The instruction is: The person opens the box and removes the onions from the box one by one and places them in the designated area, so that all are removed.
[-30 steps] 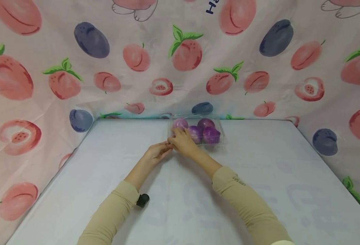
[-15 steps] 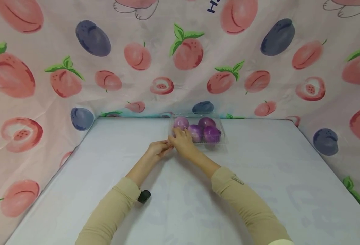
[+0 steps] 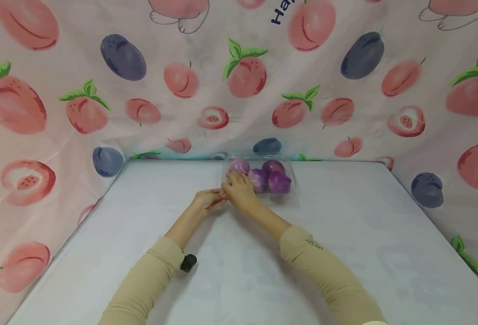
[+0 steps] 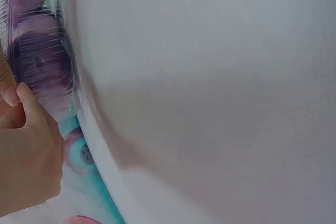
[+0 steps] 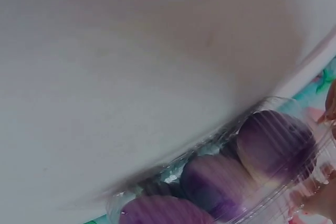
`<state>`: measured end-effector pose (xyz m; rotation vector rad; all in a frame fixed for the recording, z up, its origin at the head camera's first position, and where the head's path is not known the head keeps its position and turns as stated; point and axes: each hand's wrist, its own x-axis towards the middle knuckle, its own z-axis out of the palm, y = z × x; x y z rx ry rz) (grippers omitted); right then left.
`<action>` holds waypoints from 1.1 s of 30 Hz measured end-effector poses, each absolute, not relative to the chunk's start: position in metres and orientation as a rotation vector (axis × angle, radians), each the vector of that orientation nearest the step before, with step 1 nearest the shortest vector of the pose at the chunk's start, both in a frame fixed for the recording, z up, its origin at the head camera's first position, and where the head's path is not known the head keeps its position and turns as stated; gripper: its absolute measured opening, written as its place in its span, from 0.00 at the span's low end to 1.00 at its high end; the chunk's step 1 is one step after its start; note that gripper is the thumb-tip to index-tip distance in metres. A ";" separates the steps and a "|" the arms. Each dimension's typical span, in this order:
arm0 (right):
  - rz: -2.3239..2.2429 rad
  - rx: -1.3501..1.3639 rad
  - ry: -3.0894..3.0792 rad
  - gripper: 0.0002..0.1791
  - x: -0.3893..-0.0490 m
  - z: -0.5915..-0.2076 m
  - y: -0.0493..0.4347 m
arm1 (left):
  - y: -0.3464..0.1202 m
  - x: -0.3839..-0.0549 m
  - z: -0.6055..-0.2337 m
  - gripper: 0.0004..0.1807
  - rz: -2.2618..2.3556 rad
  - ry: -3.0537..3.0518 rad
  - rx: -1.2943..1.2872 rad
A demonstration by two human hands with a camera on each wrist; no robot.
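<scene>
A clear plastic clamshell box (image 3: 293, 174) stands at the far edge of the table. Through its lid show several round purple vegetables that look like red onions (image 3: 279, 182). At the box's front left corner, my left hand (image 3: 207, 200) pinches the rim between thumb and fingers. My right hand (image 3: 242, 193) lies over the same corner, its fingers bent over the lid and its thumb close to the left fingertips. In the left wrist view, the left hand (image 4: 34, 156) meets a finger of the other hand beside the box. Exactly how the fingertips grip the rim is partly hidden.
The white table (image 3: 344, 253) runs back to a fruit-printed cloth (image 3: 174, 117) that hangs behind and at both sides. Just behind the box is the foot of that cloth. A small black device (image 3: 188, 263) sits at the left sleeve's cuff.
Both hands stay at the box's front left corner with only slight finger movement. The head view has shifted a little; the box and its contents keep their place on the table.
</scene>
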<state>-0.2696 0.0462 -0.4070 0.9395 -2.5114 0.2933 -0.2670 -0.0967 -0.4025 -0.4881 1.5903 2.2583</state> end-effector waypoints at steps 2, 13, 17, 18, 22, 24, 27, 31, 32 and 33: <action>0.310 0.937 -2.527 0.09 -0.268 -0.407 0.047 | -0.097 -0.266 -0.402 0.25 2.255 1.593 -0.485; 0.272 0.998 -2.486 0.20 -0.262 -0.403 0.065 | -0.099 -0.263 -0.395 0.25 2.259 1.526 -0.477; 0.319 1.034 -2.404 0.20 -0.255 -0.398 0.078 | -0.102 -0.275 -0.414 0.24 2.221 1.570 -0.498; 0.339 1.042 -2.388 0.20 -0.252 -0.397 0.082 | -0.104 -0.277 -0.419 0.23 2.235 1.552 -0.471; 0.399 1.061 -2.326 0.21 -0.246 -0.393 0.098 | -0.120 -0.310 -0.470 0.19 2.300 1.446 -0.324; 0.428 1.065 -2.292 0.19 -0.244 -0.392 0.108 | -0.119 -0.306 -0.466 0.20 2.305 1.463 -0.328; 0.440 1.050 -2.257 0.15 -0.242 -0.392 0.124 | -0.107 -0.280 -0.433 0.23 2.224 1.607 -0.458; 0.445 1.001 -2.274 0.14 -0.236 -0.390 0.148 | -0.101 -0.250 -0.401 0.25 2.170 1.636 -0.464; 0.437 0.988 -2.284 0.14 -0.234 -0.390 0.153 | -0.100 -0.245 -0.398 0.25 2.158 1.629 -0.455; 0.434 0.974 -2.296 0.14 -0.233 -0.389 0.159 | -0.100 -0.241 -0.395 0.25 2.148 1.618 -0.455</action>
